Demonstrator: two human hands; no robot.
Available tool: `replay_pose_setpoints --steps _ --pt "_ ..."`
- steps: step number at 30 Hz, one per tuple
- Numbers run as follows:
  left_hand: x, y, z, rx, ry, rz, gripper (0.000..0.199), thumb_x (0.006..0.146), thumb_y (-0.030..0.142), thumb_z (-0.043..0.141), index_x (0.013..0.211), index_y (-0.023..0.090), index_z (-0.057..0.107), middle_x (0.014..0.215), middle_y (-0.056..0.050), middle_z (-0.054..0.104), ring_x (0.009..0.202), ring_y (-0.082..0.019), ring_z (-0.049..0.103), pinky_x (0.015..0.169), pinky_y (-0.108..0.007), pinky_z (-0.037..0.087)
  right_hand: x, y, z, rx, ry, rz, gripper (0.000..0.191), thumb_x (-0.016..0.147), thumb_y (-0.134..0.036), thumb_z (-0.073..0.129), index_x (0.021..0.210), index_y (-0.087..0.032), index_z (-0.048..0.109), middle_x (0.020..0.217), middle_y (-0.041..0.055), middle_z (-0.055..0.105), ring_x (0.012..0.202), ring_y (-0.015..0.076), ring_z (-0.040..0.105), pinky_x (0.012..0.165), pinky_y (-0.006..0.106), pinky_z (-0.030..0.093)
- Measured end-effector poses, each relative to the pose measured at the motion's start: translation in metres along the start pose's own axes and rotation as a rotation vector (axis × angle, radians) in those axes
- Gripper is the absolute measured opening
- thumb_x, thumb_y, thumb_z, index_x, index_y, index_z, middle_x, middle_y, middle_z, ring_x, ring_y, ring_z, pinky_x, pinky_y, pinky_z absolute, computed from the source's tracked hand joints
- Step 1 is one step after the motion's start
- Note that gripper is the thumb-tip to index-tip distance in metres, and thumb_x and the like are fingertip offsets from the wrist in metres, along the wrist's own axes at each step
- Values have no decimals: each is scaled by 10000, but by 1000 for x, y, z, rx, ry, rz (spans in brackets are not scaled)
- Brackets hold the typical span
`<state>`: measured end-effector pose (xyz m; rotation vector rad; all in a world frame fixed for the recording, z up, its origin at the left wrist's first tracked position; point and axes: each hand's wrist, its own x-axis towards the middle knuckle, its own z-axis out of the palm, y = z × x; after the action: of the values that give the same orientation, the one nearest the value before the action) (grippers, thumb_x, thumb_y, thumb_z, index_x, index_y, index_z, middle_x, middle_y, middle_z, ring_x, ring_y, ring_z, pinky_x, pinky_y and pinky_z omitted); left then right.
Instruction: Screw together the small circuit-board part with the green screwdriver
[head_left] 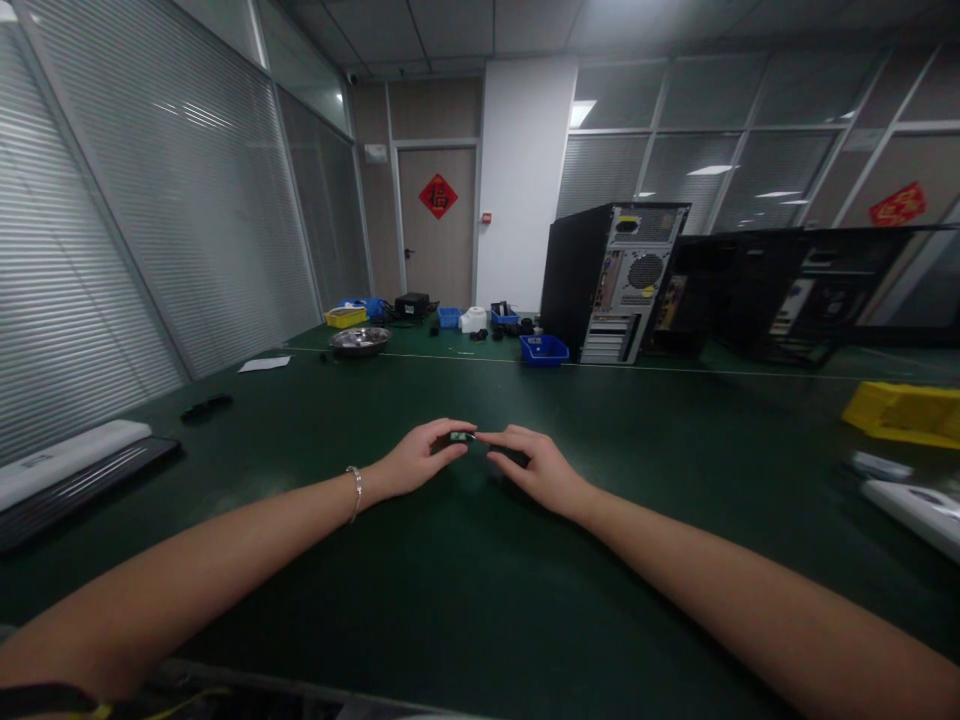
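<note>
My left hand, with a bracelet at its wrist, grips a small dark object with a pale green face between thumb and fingers. It is too small to tell its kind. From the other side comes my right hand, its index finger stretched out so that the tip is at the object's right end. Whether that fingertip touches it I cannot tell. The right thumb stands apart below, and the dark patch between thumb and index finger is unclear. Both hands are low over the green tabletop.
A computer tower stands at the back right beside a blue bin. Behind lie a metal bowl and a yellow tray. A keyboard and white box are left; a yellow bin and white power strip right.
</note>
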<state>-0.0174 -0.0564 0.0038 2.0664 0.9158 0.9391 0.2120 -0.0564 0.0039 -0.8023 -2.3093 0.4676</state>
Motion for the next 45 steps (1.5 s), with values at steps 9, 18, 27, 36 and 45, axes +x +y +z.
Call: replay_pose_setpoints --steps 9,18,27,36,45 --pt "0 -5 2 -103 -49 -67 314 889 321 455 1149 184 566 997 -70 622 886 -185 569 753 -294 444 1 2 -1 40 -14 -29 356 898 -255 514 1253 -281 532 908 36 619 807 166 561 722 278 436" --pt "1 -5 2 -157 -91 -64 295 890 331 454 1114 170 558 917 -60 620 840 -171 558 735 -295 433 1 3 1 50 -17 -12 360 898 -263 515 1256 -289 526 906 31 620 799 165 560 706 275 438" --pt "4 -8 -3 -165 -52 -92 194 863 312 506 1005 179 512 912 -37 578 821 -159 546 723 -286 434 1 9 3 59 57 56 323 901 -277 508 1221 -281 555 914 32 619 752 157 549 657 275 427" --pt "4 -3 -15 139 -267 -56 255 873 345 484 1062 209 589 1007 -38 571 916 -187 540 803 -305 420 1 9 2 61 65 50 316 896 -263 518 1208 -270 566 908 27 623 755 150 551 664 267 418" --pt "3 -5 -10 284 -299 43 283 888 343 466 1136 262 578 1101 -48 530 1059 -198 480 924 -328 368 1 6 1 67 51 60 310 894 -277 513 1196 -263 581 956 39 642 790 169 568 690 281 430"
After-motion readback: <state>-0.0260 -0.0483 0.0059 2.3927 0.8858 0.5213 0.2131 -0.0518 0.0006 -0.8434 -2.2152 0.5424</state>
